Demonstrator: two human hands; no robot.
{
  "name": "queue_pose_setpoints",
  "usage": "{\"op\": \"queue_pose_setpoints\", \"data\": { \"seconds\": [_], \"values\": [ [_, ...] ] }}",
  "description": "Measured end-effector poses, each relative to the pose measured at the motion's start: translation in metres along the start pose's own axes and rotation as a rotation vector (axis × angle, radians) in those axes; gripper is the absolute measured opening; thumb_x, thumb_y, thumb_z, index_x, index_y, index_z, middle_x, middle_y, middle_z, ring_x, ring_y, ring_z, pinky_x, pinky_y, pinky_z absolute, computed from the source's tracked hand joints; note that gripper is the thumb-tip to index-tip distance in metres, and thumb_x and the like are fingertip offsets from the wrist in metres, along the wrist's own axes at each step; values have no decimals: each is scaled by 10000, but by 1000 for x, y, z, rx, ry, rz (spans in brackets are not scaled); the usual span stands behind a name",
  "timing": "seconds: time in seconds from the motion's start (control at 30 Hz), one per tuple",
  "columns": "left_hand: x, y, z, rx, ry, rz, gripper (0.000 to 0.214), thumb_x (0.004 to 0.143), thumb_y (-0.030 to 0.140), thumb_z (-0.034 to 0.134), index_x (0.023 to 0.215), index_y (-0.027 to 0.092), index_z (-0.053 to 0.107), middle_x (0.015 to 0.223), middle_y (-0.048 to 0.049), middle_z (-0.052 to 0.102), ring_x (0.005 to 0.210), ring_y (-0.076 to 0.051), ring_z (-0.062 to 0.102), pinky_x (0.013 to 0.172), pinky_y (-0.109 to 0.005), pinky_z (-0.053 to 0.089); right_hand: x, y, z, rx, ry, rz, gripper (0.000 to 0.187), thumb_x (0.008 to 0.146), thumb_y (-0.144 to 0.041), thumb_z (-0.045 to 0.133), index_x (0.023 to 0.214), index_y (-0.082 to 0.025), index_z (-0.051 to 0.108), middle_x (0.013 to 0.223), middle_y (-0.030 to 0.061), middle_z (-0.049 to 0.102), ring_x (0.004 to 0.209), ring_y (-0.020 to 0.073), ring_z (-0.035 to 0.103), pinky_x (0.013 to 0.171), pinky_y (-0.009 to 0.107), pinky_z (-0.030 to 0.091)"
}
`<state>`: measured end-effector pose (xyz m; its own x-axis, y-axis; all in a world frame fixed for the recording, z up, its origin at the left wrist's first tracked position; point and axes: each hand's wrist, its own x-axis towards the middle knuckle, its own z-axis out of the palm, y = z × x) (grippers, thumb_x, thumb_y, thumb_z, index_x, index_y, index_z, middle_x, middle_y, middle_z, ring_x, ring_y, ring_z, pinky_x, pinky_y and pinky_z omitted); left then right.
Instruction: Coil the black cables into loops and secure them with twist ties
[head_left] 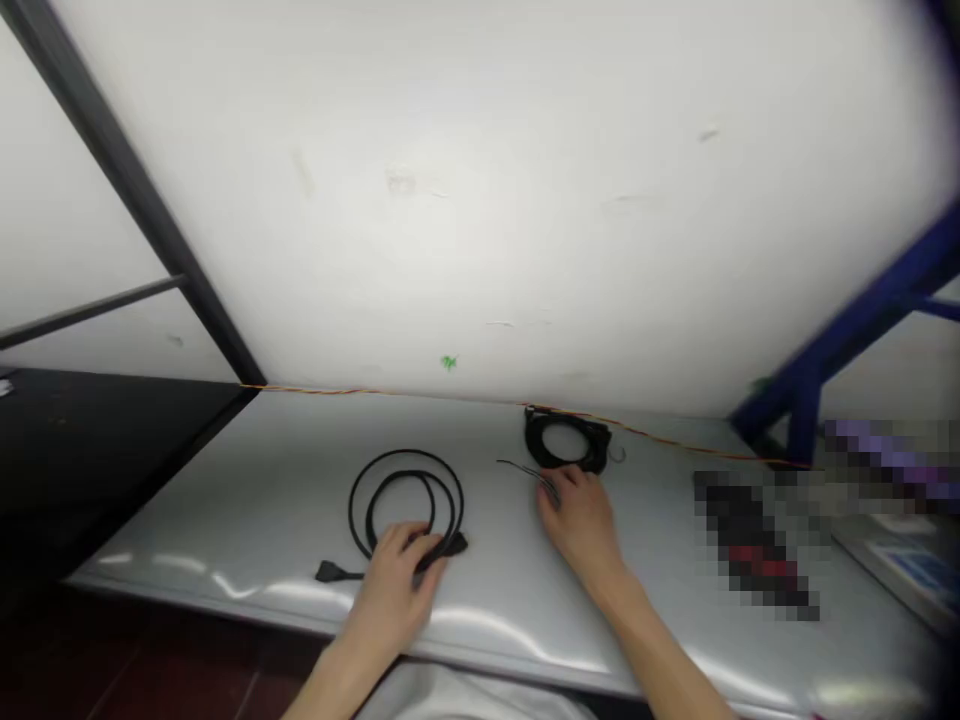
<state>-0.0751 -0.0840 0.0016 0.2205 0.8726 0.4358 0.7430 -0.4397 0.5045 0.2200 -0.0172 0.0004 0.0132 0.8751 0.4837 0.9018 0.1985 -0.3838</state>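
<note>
A black cable (405,498) lies coiled in loops on the grey table (247,480), with a plug end sticking out at the lower left. My left hand (397,580) rests on the near side of the coil, its fingers curled over the cable. My right hand (577,515) lies further right, its fingertips pinched on a thin dark wire (517,467) that runs left along the table. Just beyond that hand sits a second, smaller black coil (566,440).
A thin orange-red wire (660,436) runs along the back of the table under the white wall. A dark metal post (135,190) slants at the left, a blue frame (847,340) at the right. A pixelated patch (757,540) and a flat item (915,570) lie at the right.
</note>
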Motion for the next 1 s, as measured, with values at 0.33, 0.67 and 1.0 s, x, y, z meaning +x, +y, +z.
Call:
{"op": "queue_pose_setpoints", "data": {
  "seconds": [0.33,0.67,1.0],
  "values": [
    [14,33,-3,-72,-146,141,484,966,290,653,1439,268,550,1532,-131,499,1424,-309,482,1168,-515,487,-65,-40,-16,474,-269,-235,384,1016,-284,582,1396,-297,525,1199,107,672,1054,293,644,909,477,569],
    [-14,-46,-63,57,-150,94,194,1039,321,564,958,245,723,935,-43,700,893,-208,658,831,-342,543,-62,-22,-17,511,-216,-120,476,990,-248,544,1459,-277,470,1324,133,556,1121,264,636,986,453,576],
    [-17,-17,-47,-96,-134,71,220,1047,310,549,916,241,712,880,-40,687,857,-195,651,784,-307,552,-55,-18,6,438,-76,46,202,971,-314,592,1146,-249,671,1064,95,596,996,280,628,917,490,568]
  ]
}}
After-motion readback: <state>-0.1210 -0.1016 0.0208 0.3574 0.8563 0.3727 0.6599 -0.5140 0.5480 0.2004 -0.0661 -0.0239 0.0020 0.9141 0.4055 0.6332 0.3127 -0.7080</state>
